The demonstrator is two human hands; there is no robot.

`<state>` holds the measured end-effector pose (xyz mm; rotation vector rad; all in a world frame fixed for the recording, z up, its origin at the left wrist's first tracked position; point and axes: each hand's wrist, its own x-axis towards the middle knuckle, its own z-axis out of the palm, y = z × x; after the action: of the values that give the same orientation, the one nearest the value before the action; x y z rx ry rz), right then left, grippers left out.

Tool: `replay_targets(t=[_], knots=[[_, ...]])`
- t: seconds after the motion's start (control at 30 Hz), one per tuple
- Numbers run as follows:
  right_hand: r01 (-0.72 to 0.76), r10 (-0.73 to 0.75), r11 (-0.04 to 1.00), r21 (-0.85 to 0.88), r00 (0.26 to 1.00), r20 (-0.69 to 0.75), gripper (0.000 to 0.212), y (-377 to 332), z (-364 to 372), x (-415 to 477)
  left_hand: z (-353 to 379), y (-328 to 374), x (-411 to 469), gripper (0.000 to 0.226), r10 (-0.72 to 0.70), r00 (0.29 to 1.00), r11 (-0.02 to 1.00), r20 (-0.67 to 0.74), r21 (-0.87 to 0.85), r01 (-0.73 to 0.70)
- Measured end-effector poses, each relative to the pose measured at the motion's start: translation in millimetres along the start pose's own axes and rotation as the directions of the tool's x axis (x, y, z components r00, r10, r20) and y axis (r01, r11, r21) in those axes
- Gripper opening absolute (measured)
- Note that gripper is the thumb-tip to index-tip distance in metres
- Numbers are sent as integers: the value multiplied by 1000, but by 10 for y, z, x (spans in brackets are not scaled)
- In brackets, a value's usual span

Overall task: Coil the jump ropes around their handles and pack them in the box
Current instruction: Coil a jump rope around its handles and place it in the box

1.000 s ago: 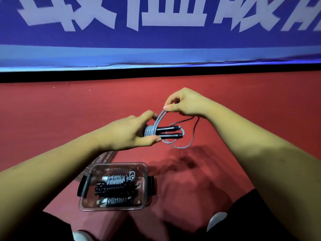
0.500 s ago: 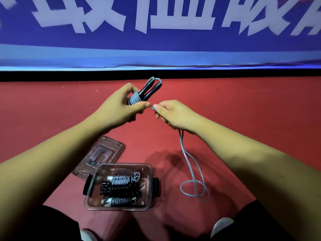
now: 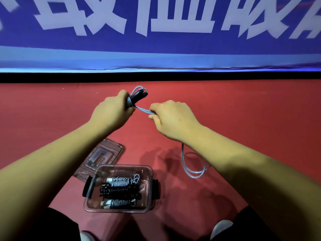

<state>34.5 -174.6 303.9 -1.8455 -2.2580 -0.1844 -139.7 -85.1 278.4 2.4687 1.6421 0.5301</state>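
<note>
Currently, one clear plastic box [image 3: 148, 180] is sitting on the red floor [image 3: 251, 119], and every place below is being given from it. Three coiled ropes are lying inside it, side by side: one grey bundle [image 3: 121, 181] at the far wall, one black bundle [image 3: 118, 191] in the middle and a second grey bundle [image 3: 118, 203] at the near wall. Two black latches [image 3: 155, 188] are hanging at its short ends, one on each. One lid [image 3: 107, 153] is lying flat just beyond the box's far left corner. Well beyond the box and raised above the floor, the left hand [image 3: 111, 113] is clenching its fingers round two black handles [image 3: 139, 95] held together, with a few grey turns of the fourth jump rope [image 3: 145, 110] wrapped about them. To the right of that, the right hand [image 3: 172, 119] is pinching two strands of the same rope, which are running taut to the handles. Beyond the box's right end, the rope's slack [image 3: 192, 164] is resting on the floor in two or three loose loops. Far beyond the box, one blue banner [image 3: 156, 47] with white characters is spanning the view.
</note>
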Motion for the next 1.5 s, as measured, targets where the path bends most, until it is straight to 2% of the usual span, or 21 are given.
replay_targets(t=[0.07,0.17,0.27,0.33,0.4,0.47,0.57,0.63,0.7,0.77,0.93,1.03,1.13,1.17,1.23,1.3,1.37,1.43,1.5], knots=[[9,-9,1000,-12,1000,12,23,-27,-27,-6,59,54,-22,26,36,999,991,29,128,-39],[26,-27,996,-87,1000,-6,24,-2,-83,-5,128,109,-81,21,80,992,971,101,218,-101],[44,-47,991,-123,999,-20,24,34,-156,-6,133,198,-138,24,137,959,944,247,262,-202],[31,-33,996,-86,999,-17,25,89,-193,3,121,284,-161,31,201,911,916,360,260,-305],[-15,15,1000,3,1000,-22,27,171,-213,18,122,352,-187,46,260,848,890,462,225,-396],[-48,48,995,92,999,0,34,261,-225,32,119,382,-206,53,314,810,876,496,178,-449],[-77,63,982,175,995,82,36,402,-227,57,63,374,-202,41,419,764,850,491,82,-520],[-87,44,953,289,987,153,33,487,-201,67,5,354,-211,35,484,711,832,510,-17,-555],[-83,-12,894,440,978,209,26,541,-166,67,-52,355,-242,29,538,664,813,519,-113,-571],[-109,-47,823,557,965,259,21,566,-140,51,-86,375,-284,27,575,646,812,502,-249,-528],[-171,-62,710,684,951,302,10,593,-18,21,-146,322,-328,27,566,708,751,422,-617,-233],[-195,-47,716,670,945,325,18,568,36,17,-169,272,-337,35,505,773,696,383,-710,-103],[-175,-61,719,673,948,313,24,538,59,21,-161,285,-334,32,434,838,613,330,-790,-6],[-195,-54,682,705,948,315,28,520,66,20,-161,296,-333,29,403,858,582,318,-813,27],[-260,-20,539,801,947,321,34,460,84,21,-162,324,-337,28,352,887,503,298,-860,89],[-306,28,399,865,946,322,33,394,93,37,-181,336,-332,33,340,901,414,268,-903,112],[-300,62,335,893,953,297,36,350,93,67,-227,337,-324,32,333,918,396,216,-915,72],[-245,82,344,907,970,231,32,335,81,89,-289,352,-315,23,295,946,412,136,-911,3],[-169,83,428,888,985,148,27,328,69,94,-326,363,-298,17,225,970,435,93,-900,-14]])
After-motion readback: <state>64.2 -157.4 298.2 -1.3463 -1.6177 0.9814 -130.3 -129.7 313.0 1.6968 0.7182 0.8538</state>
